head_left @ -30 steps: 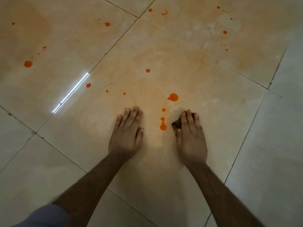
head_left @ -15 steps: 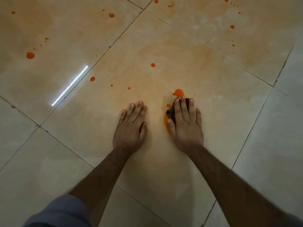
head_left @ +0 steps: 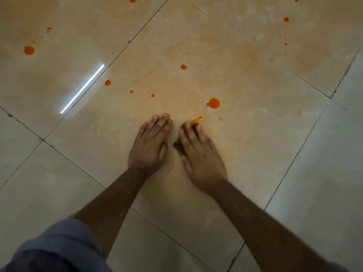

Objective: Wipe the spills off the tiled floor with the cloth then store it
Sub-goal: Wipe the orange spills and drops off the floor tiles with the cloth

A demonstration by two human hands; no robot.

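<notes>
- While the left hand [head_left: 149, 146] lies flat on the tiled floor [head_left: 245, 158] with its fingers straight and close together, the right hand [head_left: 200, 154] presses down on a dark cloth [head_left: 178, 147]; its fingers lie flat over the cloth and look a bit blurry
- Only a small dark bit of the cloth shows, by the thumb and near the fingertips; most of it is hidden under the right hand
- The two hands sit side by side, near each other but not touching
- Just past the right fingertips there is a thin orange smear [head_left: 197, 120]; a big round orange spill [head_left: 213, 103] sits a little beyond it
- More orange drops dot the floor; one small drop [head_left: 183, 67] lies farther ahead, one drop [head_left: 107, 82] lies by a tile line on the left, and a larger blot [head_left: 29, 50] lies far to the left
- A bright white streak of light [head_left: 82, 89] shines on the floor to the left
- A grey-blue sleeve [head_left: 59, 242] covers the left upper arm at the bottom corner
</notes>
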